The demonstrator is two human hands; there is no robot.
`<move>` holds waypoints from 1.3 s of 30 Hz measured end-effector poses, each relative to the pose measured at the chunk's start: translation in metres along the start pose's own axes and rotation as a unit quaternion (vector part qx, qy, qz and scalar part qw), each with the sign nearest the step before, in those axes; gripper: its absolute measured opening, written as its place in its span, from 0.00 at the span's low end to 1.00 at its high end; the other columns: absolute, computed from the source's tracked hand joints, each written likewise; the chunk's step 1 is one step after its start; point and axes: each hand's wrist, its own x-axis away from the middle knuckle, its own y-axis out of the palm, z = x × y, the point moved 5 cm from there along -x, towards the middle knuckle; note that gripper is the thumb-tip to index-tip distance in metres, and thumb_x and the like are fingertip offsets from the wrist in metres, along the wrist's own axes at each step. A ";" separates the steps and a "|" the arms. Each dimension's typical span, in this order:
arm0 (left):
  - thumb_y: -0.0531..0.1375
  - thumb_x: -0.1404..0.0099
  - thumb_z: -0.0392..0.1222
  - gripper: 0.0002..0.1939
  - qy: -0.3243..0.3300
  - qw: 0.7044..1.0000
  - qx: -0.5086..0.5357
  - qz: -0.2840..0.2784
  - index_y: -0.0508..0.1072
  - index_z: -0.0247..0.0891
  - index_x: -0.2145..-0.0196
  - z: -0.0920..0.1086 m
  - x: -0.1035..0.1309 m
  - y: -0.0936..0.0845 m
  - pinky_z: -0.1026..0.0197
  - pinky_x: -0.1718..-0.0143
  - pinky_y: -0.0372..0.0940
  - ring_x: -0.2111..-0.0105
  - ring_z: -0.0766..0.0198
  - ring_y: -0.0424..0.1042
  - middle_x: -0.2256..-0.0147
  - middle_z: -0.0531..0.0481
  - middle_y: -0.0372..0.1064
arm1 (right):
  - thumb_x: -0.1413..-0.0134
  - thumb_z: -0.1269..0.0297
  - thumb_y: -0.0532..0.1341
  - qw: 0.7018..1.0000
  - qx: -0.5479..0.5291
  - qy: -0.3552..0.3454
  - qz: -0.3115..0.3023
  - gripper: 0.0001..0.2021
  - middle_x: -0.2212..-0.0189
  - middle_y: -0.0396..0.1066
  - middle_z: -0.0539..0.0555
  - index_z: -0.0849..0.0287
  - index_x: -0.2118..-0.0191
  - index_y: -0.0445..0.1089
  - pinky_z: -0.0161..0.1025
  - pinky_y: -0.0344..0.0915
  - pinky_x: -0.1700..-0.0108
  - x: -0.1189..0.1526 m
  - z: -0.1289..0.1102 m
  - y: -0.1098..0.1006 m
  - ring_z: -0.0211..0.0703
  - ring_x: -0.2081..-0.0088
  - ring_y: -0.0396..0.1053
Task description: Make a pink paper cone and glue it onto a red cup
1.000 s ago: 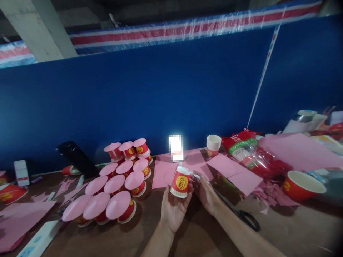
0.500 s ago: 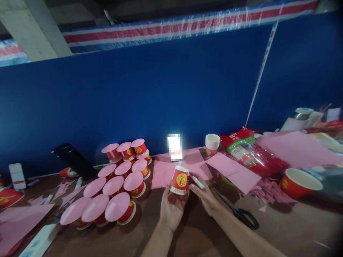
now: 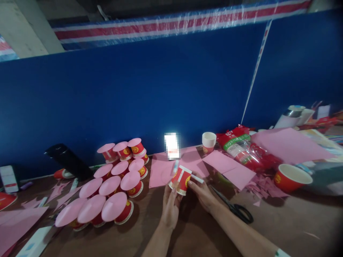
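— Left hand [image 3: 170, 208]: how set?

— Curled partway in, thumb and fingers round lower part of red cup [image 3: 180, 181]. Tilted there, white seam and part of gold emblem facing camera. Taken as centre of clock.

— Right hand [image 3: 203, 192]?

— At 4, half curled, white stick [image 3: 198, 178] between thumb and fingers. Fingertips close at cup's side; contact hard to tell.

— Edges, room for moving?

— Far side closed off by blue panel [image 3: 174, 89], upright across 12. Brown tabletop [image 3: 184, 235] showing at 6 between forearms, also in a strip at 8 beside left forearm.

— In the way?

— At 9, disc-topped cups [image 3: 114, 207] in crowded rows, pink discs overlapping in view. Farther out at 9, black bottle [image 3: 68, 162], slanting. At 12, pink sheet [image 3: 189, 159] lying flat, blurred bright screen [image 3: 172, 146] near panel. Between 1 and 2, pale cup [image 3: 209, 142], upright. At 2, red bag [image 3: 241, 146]. Out along 3: loose pink sheets [image 3: 232, 170], pink scraps [image 3: 264, 187], wide red bowl [image 3: 289, 178]. At 4, scissors [image 3: 241, 212] just beside right forearm, handles outward.
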 end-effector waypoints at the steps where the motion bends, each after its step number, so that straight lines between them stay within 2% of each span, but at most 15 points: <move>1: 0.57 0.40 0.43 0.22 0.007 1.000 -0.007 0.003 0.63 0.45 0.48 0.000 0.000 -0.001 0.55 0.50 0.60 0.52 0.57 0.67 0.52 0.47 0.67 | 0.57 0.61 0.66 1.000 0.002 -0.003 -0.006 0.23 0.57 0.70 0.54 0.53 0.53 0.63 0.48 0.60 0.49 0.000 0.000 0.000 0.49 0.52 0.65; 9: 0.59 0.43 0.41 0.29 0.037 0.997 -0.068 0.020 0.57 0.47 0.44 0.002 -0.001 -0.004 0.57 0.51 0.61 0.51 0.56 0.65 0.48 0.45 0.63 | 0.53 0.60 0.64 1.000 0.023 -0.011 -0.012 0.21 0.55 0.69 0.53 0.52 0.52 0.62 0.48 0.60 0.49 -0.001 0.004 -0.006 0.48 0.52 0.65; 16: 0.56 0.39 0.44 0.29 0.019 0.999 -0.021 0.021 0.50 0.52 0.43 0.003 0.000 0.000 0.57 0.55 0.63 0.53 0.59 0.67 0.49 0.47 0.63 | 0.55 0.58 0.64 1.000 0.030 -0.002 -0.007 0.21 0.55 0.69 0.53 0.53 0.53 0.63 0.47 0.62 0.51 0.000 0.005 -0.004 0.48 0.53 0.66; 21: 0.55 0.39 0.46 0.25 0.006 1.000 -0.018 0.022 0.55 0.48 0.46 0.003 -0.001 0.001 0.57 0.56 0.63 0.55 0.59 0.69 0.52 0.46 0.66 | 0.55 0.60 0.65 0.999 0.036 -0.012 -0.011 0.23 0.55 0.69 0.54 0.53 0.51 0.62 0.47 0.62 0.51 0.000 0.007 -0.004 0.47 0.53 0.66; 27: 0.56 0.41 0.49 0.20 0.005 0.997 -0.057 0.056 0.61 0.43 0.51 0.001 -0.002 -0.006 0.57 0.57 0.64 0.58 0.59 0.70 0.55 0.45 0.68 | 0.55 0.62 0.65 1.000 0.020 -0.006 -0.004 0.24 0.56 0.69 0.54 0.51 0.50 0.61 0.45 0.63 0.53 -0.001 0.007 -0.006 0.46 0.54 0.67; 30: 0.57 0.42 0.50 0.20 0.019 0.995 -0.077 0.067 0.63 0.41 0.53 0.003 -0.002 -0.007 0.57 0.57 0.64 0.56 0.57 0.69 0.54 0.44 0.67 | 0.56 0.61 0.66 1.000 0.015 -0.003 0.002 0.25 0.57 0.70 0.53 0.51 0.50 0.62 0.45 0.64 0.53 -0.001 0.007 -0.007 0.47 0.55 0.67; 35: 0.58 0.42 0.48 0.23 0.063 0.983 -0.141 0.102 0.62 0.43 0.50 0.011 0.000 -0.008 0.59 0.53 0.62 0.49 0.56 0.63 0.48 0.44 0.61 | 0.55 0.62 0.65 1.000 0.016 -0.006 0.008 0.24 0.56 0.69 0.53 0.51 0.50 0.61 0.46 0.63 0.52 -0.002 0.007 -0.010 0.46 0.53 0.66; 39: 0.58 0.42 0.46 0.23 0.100 0.971 -0.192 0.104 0.62 0.43 0.49 0.016 -0.001 -0.010 0.58 0.48 0.58 0.46 0.57 0.60 0.47 0.44 0.60 | 0.54 0.63 0.65 0.999 0.024 -0.009 0.030 0.23 0.57 0.69 0.52 0.51 0.51 0.62 0.45 0.63 0.52 -0.003 0.007 -0.015 0.46 0.54 0.66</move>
